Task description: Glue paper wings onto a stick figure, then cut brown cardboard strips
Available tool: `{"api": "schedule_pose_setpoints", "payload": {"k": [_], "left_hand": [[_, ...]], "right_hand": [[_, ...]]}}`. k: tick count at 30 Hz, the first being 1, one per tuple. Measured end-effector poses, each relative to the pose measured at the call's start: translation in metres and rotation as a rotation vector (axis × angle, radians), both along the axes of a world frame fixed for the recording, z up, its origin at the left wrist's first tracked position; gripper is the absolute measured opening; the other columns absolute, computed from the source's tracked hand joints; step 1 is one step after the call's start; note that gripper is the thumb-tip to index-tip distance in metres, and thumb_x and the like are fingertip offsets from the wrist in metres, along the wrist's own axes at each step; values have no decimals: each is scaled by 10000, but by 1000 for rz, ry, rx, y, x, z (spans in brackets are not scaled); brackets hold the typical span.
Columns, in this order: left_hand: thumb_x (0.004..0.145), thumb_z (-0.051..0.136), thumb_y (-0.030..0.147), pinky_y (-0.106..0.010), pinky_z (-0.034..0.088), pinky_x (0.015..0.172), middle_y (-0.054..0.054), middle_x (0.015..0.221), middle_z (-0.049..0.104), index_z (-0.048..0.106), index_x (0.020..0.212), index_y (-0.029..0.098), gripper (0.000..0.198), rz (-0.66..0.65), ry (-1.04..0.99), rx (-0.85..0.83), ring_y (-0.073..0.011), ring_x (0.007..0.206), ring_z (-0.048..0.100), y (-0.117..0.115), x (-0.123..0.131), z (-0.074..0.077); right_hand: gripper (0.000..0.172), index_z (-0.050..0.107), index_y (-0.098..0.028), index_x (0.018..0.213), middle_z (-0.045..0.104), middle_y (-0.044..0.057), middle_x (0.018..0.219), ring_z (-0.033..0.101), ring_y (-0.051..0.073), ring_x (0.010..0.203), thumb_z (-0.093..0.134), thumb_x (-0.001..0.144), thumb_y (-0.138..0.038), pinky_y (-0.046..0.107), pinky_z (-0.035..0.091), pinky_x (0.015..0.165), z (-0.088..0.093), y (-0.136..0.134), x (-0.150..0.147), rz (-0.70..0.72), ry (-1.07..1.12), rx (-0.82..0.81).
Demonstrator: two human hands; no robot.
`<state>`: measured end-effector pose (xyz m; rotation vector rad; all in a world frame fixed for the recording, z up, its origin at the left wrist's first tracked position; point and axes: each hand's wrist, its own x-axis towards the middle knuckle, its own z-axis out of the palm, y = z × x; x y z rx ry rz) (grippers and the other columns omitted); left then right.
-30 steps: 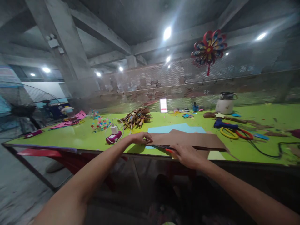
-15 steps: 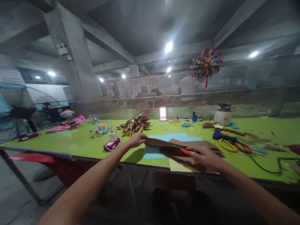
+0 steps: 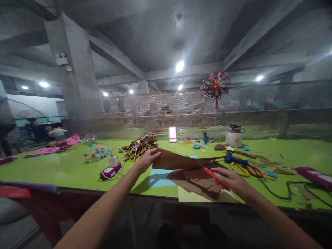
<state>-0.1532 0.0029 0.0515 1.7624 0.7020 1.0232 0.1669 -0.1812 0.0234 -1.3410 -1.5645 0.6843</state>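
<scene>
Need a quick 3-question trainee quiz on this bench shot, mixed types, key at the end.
1. Multiple choice. What does the right hand hold?
A) glue gun
B) red scissors
C) pliers

2. True or false. Seen from the camera, the jug stands to the left of the phone.

3. Fill in the colour. The left hand grips one end of a ____ sheet.

Key
1. B
2. False: the jug is to the right of the phone.
3. brown
</scene>
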Motion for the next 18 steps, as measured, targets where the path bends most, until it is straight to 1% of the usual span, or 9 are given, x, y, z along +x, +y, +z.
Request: {"api": "schedule_pose_setpoints", "payload": {"k": [3,5,8,10,12,14,16,18], "left_hand": [[704,683,431,-276,438,744,-59,885,659,633,921,120,383,-15,-46,-16,-163,801,586,1,0,-3],[706,677,438,-283,438,767,-65,925,658,629,948,122,401,3,-56,-1,-170,829,587,0,0,-3],[688,676,464,-283,438,774,-57,916,656,622,944,124,429,108,-74,73,-174,832,580,0,1,0],[685,666,481,-279,441,764,-47,891,654,612,935,126,438,204,-110,144,-173,818,574,2,3,7],[690,650,487,-275,441,754,-41,881,651,607,930,128,434,294,-136,238,-171,811,566,4,4,22],[693,640,480,-270,438,746,-41,870,651,615,919,127,420,376,-141,357,-170,805,562,4,2,44],[705,628,467,-261,434,723,-32,844,650,628,893,136,381,438,-146,478,-160,767,562,-1,-4,73],[715,624,433,-248,430,707,-7,788,641,636,872,150,323,524,-166,646,-140,720,555,-13,-14,106]], "right_hand": [[508,677,-115,1010,592,38,697,514,153,613,540,736,-520,269,408,550,2,0,-1,-16,-6,23],[498,684,-115,994,598,47,731,522,156,634,550,735,-519,268,411,560,1,0,0,-19,-5,38],[518,665,-105,1039,589,43,702,504,142,593,553,750,-519,261,396,533,-3,2,3,-3,42,38],[555,632,-97,1103,571,31,661,477,128,547,555,757,-524,254,376,501,-7,2,7,-3,105,45],[582,606,-94,1144,564,25,648,463,120,529,559,762,-530,251,368,489,-11,0,10,-22,171,62],[586,603,-101,1148,579,31,674,474,123,542,569,759,-537,254,384,501,-13,-5,13,-55,222,73],[586,613,-114,1138,599,41,703,495,132,560,584,745,-547,259,405,514,-16,-10,16,-94,263,73],[586,625,-132,1129,617,47,722,517,143,575,599,728,-559,261,419,517,-19,-16,22,-133,292,72]]}}
